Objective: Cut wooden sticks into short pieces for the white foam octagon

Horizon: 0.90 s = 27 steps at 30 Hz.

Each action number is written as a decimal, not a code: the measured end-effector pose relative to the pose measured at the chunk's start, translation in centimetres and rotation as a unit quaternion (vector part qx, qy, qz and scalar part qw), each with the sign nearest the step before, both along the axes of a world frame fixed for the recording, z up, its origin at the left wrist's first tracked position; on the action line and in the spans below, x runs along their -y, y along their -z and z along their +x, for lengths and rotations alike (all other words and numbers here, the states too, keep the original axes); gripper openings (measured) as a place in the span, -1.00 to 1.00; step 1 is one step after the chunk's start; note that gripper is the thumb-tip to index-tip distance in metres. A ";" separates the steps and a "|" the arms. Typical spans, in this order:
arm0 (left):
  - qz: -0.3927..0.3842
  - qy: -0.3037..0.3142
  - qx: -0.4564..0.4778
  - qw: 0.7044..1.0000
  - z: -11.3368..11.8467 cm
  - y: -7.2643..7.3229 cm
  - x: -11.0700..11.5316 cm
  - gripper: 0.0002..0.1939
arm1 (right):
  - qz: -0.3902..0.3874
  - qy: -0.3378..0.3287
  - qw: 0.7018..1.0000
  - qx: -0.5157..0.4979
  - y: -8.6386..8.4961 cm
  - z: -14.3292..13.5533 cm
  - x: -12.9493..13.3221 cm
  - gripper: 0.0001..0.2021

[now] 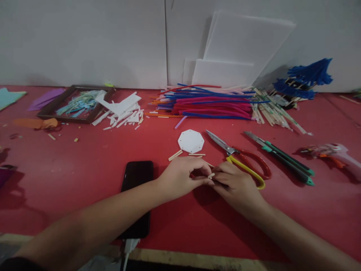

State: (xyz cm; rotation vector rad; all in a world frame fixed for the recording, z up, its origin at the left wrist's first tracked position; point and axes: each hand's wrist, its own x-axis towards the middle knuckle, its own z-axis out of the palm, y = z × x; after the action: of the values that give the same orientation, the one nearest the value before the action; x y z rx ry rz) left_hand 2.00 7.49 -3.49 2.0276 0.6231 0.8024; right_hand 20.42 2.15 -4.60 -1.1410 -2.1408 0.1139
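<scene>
Fingertips of both hands meet over the red table, around short pale wooden sticks (211,175). My left hand (183,176) pinches them between thumb and forefinger. From the other side, my right hand (236,184) closes its fingers on the same sticks; their lower part is hidden. Just beyond the hands lies a white octagonal disc (191,141) with small holes near its rim. Loose cut sticks (175,155) lie at its near edge, some partly behind the fingers. Scissors (239,156) with red and yellow handles rest beside my right hand.
A black phone (138,177) with a cable lies left, under my left forearm. Cutters (282,158) and a glue gun (332,152) lie right. Behind are pipe cleaners (214,103), wrapped stick bundles (275,109), white scraps (122,107), a brown tray (42,113) and leaning white boards (245,41).
</scene>
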 end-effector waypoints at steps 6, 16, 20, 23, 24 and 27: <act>-0.011 0.001 -0.027 1.000 0.4 0.0 0.0 -0.87 | -0.010 0.004 1.000 0.014 -0.1 0.0 0.2 -0.70; -0.006 -0.003 -0.053 0.999 0.5 0.3 -0.3 -0.90 | -0.020 0.004 0.998 0.056 -0.3 0.0 0.0 -0.69; 0.042 0.007 -0.046 0.998 0.4 0.6 -0.3 -0.92 | -0.050 -0.022 0.997 0.063 -1.5 1.8 0.0 -0.81; 0.070 0.016 -0.054 0.996 0.4 0.7 -0.4 -0.92 | -0.042 0.100 0.993 0.045 -2.4 4.2 0.0 -0.85; 0.076 0.017 -0.058 0.995 0.4 0.7 -0.4 -0.91 | -0.041 0.147 0.987 0.058 -2.5 5.1 0.0 -0.83; 0.083 0.018 -0.065 0.994 0.4 0.7 -0.4 -0.90 | -0.026 0.215 0.969 0.121 -2.3 6.9 -0.1 -0.77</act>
State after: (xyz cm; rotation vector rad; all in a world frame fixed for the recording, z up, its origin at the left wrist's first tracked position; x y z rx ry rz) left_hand 2.40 7.87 -4.16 2.2491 0.6076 0.7258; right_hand 27.32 2.26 -2.35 -1.6954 -2.0475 -0.1763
